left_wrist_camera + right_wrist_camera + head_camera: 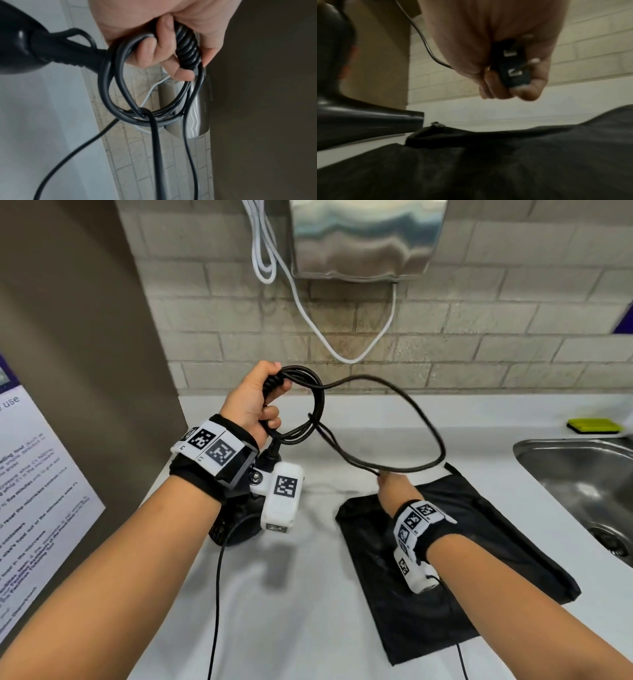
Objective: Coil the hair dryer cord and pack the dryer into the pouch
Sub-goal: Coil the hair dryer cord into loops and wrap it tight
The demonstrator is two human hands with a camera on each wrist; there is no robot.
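Black cord point(310, 405) partly coiled in left hand point(251, 402), plug point(511, 65) pinched by right hand point(394, 486)

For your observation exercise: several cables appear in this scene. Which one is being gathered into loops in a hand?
The black hair dryer cord, looped in the left hand, its plug pinched by the right hand. The white cables merely hang on the wall.

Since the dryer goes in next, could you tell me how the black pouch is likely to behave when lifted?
The pouch lies flat and creased on the counter, so it is probably floppy and light. Its mouth would likely sag shut unless held open.
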